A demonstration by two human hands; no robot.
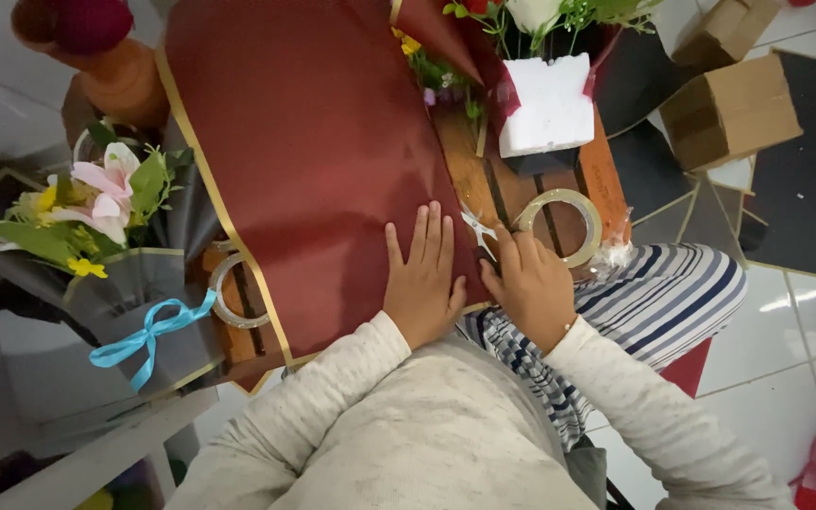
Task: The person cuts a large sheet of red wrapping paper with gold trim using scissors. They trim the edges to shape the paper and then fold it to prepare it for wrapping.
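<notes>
A large dark red wrapping sheet [314, 142] with a gold edge lies across a low wooden table [484, 179]. My left hand [420, 276] rests flat on the sheet's near right part, fingers spread. My right hand [531, 283] is beside it at the sheet's right edge, fingers curled on a small pair of scissors [477, 228] with pale handles. A roll of clear tape [564, 225] lies just beyond my right hand on the wood.
A grey-wrapped bouquet [120, 274] with a blue ribbon stands at left. A second tape roll [229, 293] lies by it. A white foam block [548, 104] holding flowers sits at the table's far end. Cardboard boxes [729, 109] and black sheets [809, 179] lie on the tiled floor at right.
</notes>
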